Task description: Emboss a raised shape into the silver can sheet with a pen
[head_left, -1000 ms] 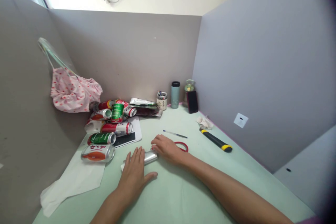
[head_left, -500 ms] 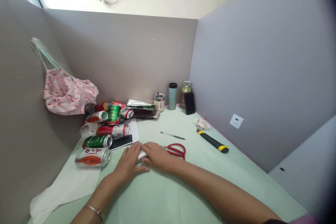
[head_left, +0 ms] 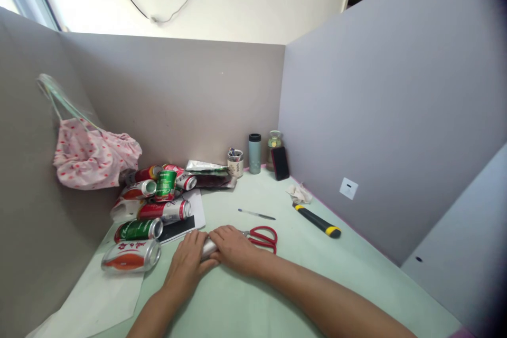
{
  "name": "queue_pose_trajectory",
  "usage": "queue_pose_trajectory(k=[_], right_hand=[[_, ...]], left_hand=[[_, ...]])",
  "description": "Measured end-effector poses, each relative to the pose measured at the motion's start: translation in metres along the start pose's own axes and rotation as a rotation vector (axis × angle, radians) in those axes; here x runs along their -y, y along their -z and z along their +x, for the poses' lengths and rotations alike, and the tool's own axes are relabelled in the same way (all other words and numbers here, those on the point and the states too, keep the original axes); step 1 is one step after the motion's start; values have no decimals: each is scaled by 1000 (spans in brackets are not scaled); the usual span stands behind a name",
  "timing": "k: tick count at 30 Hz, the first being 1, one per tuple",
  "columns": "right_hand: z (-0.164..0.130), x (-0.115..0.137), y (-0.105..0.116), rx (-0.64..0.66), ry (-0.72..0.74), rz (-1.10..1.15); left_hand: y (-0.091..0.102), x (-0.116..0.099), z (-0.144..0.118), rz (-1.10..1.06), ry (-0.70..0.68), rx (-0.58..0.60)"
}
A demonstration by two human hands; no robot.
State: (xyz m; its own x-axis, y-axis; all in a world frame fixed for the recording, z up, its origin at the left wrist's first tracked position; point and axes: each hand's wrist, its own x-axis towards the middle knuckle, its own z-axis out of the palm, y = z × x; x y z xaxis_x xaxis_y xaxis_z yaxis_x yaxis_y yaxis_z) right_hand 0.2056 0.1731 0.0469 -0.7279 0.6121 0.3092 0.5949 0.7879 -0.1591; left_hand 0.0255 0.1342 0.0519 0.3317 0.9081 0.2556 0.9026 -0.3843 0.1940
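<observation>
A smooth silvery-white piece, like a thin roll (head_left: 208, 247), lies on the pale green table under both my hands; most of it is covered, so its exact kind is unclear. My left hand (head_left: 188, 257) grips its left end, fingers laid over it and thumb against the near side. Over its right part my right hand (head_left: 233, 248) is pressed down, fingers curved around it. Red-handled scissors (head_left: 263, 237) lie just beyond my right hand, their blades mostly hidden by it. A pen (head_left: 256, 214) lies farther back.
Several drink cans (head_left: 132, 256) are piled at the left by white paper (head_left: 106, 296). A black-and-yellow utility knife (head_left: 317, 219) and crumpled tissue (head_left: 300, 193) lie right. A tumbler (head_left: 255, 154), pen cup (head_left: 235, 163) and phone (head_left: 280, 163) stand at the back. Grey partitions enclose the table.
The view has tilted up slightly, so everything sits lower in the picture. My left thumb has come in against the silvery-white roll, and more of the roll shows between my hands.
</observation>
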Motion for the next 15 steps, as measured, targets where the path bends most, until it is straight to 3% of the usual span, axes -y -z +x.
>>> queue_pose_trajectory(k=[4,8,12,15], right_hand=[[-5,4,13,37,4,-5],[-18,-2,44,72,34,16],[-39,-20,72,106,-110,10],[-53,-30,78,181,-176,8]], left_hand=[[2,-7,0,12,15,51],[3,-11,-6,8,59,92],[9,-16,-7,4,110,125],[13,-19,-3,9,137,138]])
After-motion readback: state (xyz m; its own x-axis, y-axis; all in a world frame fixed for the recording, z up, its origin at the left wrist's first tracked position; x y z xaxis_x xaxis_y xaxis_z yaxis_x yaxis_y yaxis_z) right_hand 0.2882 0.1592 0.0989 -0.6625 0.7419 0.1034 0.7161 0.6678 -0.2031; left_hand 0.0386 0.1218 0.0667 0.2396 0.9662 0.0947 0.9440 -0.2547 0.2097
